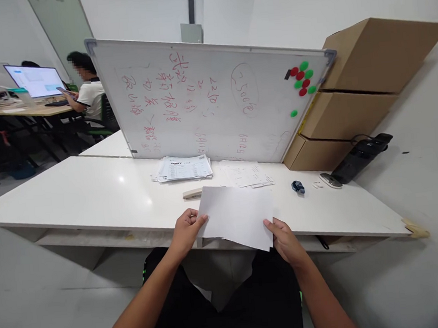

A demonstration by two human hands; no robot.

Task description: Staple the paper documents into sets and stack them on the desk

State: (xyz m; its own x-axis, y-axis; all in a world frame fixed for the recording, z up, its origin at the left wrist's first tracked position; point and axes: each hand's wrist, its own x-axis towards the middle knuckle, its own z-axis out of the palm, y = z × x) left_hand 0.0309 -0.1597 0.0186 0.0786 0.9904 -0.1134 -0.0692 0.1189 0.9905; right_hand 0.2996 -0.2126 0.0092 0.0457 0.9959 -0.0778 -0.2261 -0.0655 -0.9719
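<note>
Before the upright whiteboard with red handwriting (217,101), on its near side, our left hand (186,229) and right hand (285,239) pinch opposite edges of a thin, blank-faced white paper sheaf (236,215) above the glossy white counter's (92,194) front edge. Its lower edges look uneven; should either thumb slacken, sheets could slip out. Pushing whiteboard-ward might nudge the slim beige stapler (191,194), partly hidden behind the sheaf, into the loose handwritten white sheets (244,173).

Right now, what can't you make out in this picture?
All in the head view:
Underside of the paper: turned away.
Some fingertips of the left hand and right hand: behind the paper.
Right end of the stapler: behind the paper.
Fine print on the stack: too small.
</note>
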